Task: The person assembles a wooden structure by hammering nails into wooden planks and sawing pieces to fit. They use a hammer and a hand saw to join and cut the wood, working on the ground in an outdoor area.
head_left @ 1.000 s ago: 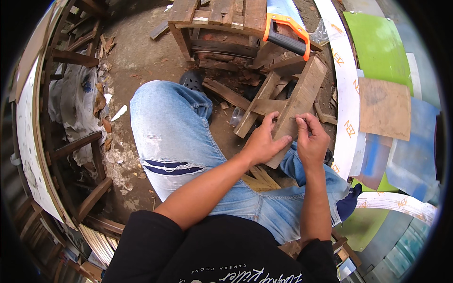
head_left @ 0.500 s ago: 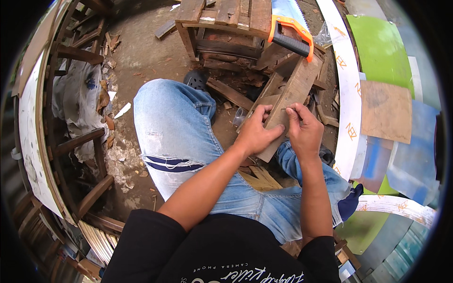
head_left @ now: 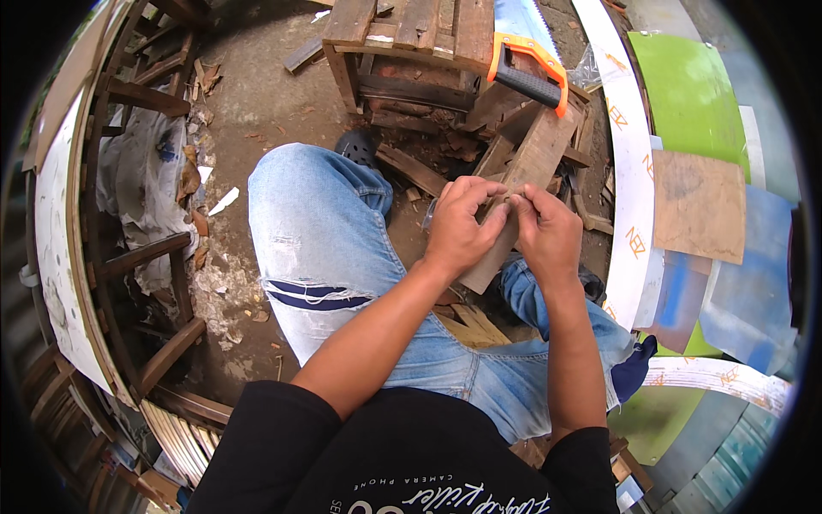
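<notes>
A long brown wooden board (head_left: 545, 141) slopes away between my knees. Over its near half, my left hand (head_left: 465, 224) and my right hand (head_left: 548, 233) meet, fingertips pinched almost together. Whatever small thing they hold is mostly hidden by the fingers; its kind cannot be made out. At the board's far end, a handsaw (head_left: 529, 84) with an orange and black handle rests against a low slatted wooden stool (head_left: 419, 32), its blade pointing away.
Scrap wood (head_left: 418, 171) lies on the dirt floor beyond my knees. On the left stands a wooden frame (head_left: 145, 257) with crumpled sheeting. To the right are a white printed strip (head_left: 629, 180), a brown wooden panel (head_left: 700, 206) and a green sheet (head_left: 689, 86).
My left hand has moved up and right from the board's left edge to meet my right fingertips. A thin dark piece visible at my right fingertips earlier is now mostly covered.
</notes>
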Tool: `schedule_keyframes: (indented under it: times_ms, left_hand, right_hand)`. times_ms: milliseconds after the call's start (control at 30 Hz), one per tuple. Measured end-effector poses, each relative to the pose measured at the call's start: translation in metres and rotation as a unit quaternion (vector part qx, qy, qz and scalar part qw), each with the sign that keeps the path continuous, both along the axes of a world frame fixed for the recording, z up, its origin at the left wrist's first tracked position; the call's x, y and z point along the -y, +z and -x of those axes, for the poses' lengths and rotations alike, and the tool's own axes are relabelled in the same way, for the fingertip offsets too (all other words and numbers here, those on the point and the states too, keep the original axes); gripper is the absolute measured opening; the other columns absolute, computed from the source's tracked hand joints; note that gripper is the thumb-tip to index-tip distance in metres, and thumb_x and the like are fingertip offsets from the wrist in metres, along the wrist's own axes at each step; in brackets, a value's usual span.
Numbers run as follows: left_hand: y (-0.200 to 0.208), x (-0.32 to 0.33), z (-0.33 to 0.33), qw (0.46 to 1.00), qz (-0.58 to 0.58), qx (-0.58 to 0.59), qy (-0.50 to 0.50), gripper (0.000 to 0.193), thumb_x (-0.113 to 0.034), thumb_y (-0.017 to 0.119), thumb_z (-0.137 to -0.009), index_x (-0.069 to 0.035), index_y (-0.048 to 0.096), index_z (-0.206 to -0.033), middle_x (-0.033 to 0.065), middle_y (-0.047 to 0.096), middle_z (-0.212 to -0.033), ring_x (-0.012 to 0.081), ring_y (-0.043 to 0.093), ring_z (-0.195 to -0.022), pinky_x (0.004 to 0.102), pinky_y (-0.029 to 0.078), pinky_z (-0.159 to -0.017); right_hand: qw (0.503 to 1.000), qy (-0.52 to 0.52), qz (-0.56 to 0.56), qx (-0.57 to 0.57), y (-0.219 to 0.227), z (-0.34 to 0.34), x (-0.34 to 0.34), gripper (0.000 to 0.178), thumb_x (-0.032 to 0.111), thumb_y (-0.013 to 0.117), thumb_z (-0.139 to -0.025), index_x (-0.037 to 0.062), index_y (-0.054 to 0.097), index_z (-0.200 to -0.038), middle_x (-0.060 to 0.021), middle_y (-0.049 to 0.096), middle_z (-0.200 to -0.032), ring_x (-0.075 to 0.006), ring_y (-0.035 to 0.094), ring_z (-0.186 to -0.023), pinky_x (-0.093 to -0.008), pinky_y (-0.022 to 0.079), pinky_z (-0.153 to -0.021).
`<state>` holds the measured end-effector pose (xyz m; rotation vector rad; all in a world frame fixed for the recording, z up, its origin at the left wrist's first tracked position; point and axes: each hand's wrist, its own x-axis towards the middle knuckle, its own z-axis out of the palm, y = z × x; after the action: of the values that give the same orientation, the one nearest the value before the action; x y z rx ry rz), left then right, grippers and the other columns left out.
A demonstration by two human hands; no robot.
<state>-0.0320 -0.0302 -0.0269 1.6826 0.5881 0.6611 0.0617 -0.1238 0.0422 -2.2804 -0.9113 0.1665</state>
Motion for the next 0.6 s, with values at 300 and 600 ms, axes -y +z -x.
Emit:
schedule_keyframes:
  times_ms: [300, 600]
  left_hand:
    - [0.0, -0.006, -0.007, 0.996, -0.087, -0.015, 0.009, 0.012, -0.016, 0.073, -0.084, -0.011, 0.074, -0.094, 0.0051, 0.066, -0.094, 0.0266, 0.059, -0.09, 0.0382, 0.047, -0.08]
    - [0.003, -0.005, -0.006, 0.991, -0.111, -0.06, -0.031, 0.013, -0.016, 0.073, -0.089, -0.008, 0.074, -0.099, 0.0048, 0.067, -0.093, 0.0232, 0.058, -0.09, 0.0339, 0.045, -0.082]
  right_hand:
    - [0.999, 0.034, -0.018, 0.005, 0.006, 0.0, -0.004, 0.017, 0.009, 0.072, -0.084, 0.0011, 0.072, -0.099, -0.0147, 0.071, -0.096, -0.0331, 0.068, -0.085, -0.0384, 0.055, -0.077]
    - [0.942, -0.192, -0.165, -0.222, -0.035, -0.102, 0.066, 0.029, 0.013, 0.059, -0.098, -0.0013, 0.064, -0.123, -0.0099, 0.069, -0.106, -0.0168, 0.068, -0.087, -0.026, 0.054, -0.076]
